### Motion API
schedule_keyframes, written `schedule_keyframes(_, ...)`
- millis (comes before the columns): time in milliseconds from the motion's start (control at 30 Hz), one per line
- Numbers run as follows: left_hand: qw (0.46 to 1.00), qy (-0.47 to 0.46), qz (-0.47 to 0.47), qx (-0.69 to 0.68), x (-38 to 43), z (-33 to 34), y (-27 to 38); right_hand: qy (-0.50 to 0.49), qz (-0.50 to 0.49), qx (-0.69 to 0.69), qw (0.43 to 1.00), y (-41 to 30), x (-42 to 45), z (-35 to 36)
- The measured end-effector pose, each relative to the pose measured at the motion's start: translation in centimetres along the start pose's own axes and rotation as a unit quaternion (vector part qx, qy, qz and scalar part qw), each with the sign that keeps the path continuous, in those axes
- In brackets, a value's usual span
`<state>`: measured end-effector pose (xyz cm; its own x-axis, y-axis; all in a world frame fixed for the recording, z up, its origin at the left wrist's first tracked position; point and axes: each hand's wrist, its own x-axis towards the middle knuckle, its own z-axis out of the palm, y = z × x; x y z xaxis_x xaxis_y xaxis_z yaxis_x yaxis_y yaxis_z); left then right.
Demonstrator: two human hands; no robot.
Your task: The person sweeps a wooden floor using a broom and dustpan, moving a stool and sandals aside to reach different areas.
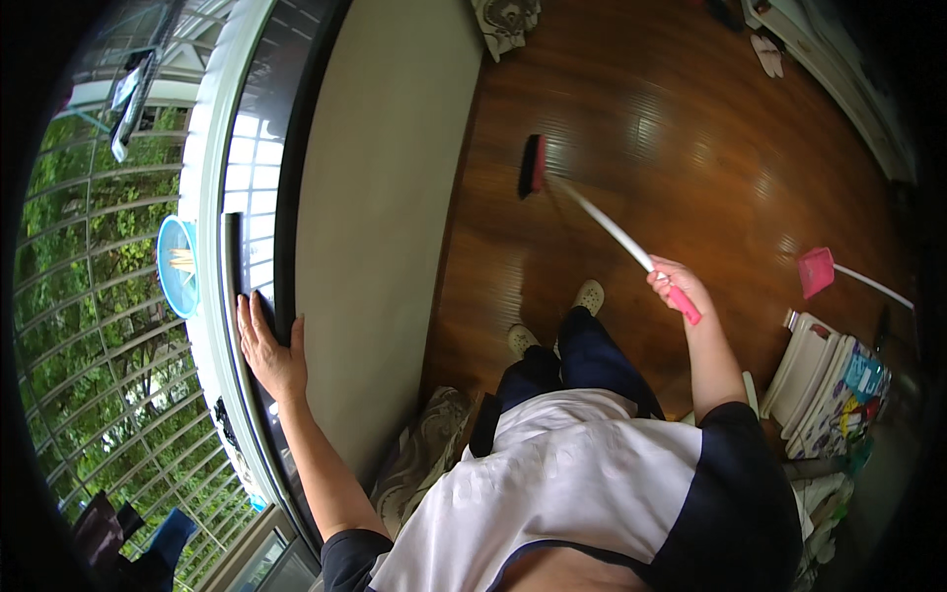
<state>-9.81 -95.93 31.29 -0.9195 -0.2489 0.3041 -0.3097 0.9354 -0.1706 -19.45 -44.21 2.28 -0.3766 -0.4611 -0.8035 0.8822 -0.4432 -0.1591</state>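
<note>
My right hand grips the pink end of a long white broom handle. The broom head, pink with dark bristles, is over the wooden floor, to the left of and beyond my hand. With its fingers spread, my left hand lies flat on the dark, glossy window sill, its fingertips by the pale window frame. A dark bar runs along that frame just beyond the fingers. Nothing is seen held in the left hand.
A pink dustpan with a white handle stands at the right, near folded stools. A patterned curtain hangs at the top, another by my left side. Pink slippers lie at the upper right. A blue basket sits outside the window.
</note>
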Motion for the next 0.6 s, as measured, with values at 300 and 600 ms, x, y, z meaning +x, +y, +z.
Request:
schedule_keyframes(300, 0.999, 0.022, 0.026, -0.002, -0.1, 0.1, 0.2, 0.156, -0.086, 0.074, 0.981, 0.0, -9.8, -4.7)
schedule_keyframes(600, 0.999, 0.016, 0.035, -0.005, -0.4, 0.3, 0.4, -0.005, 0.001, -0.024, 1.000, 9.9, -11.6, -3.8)
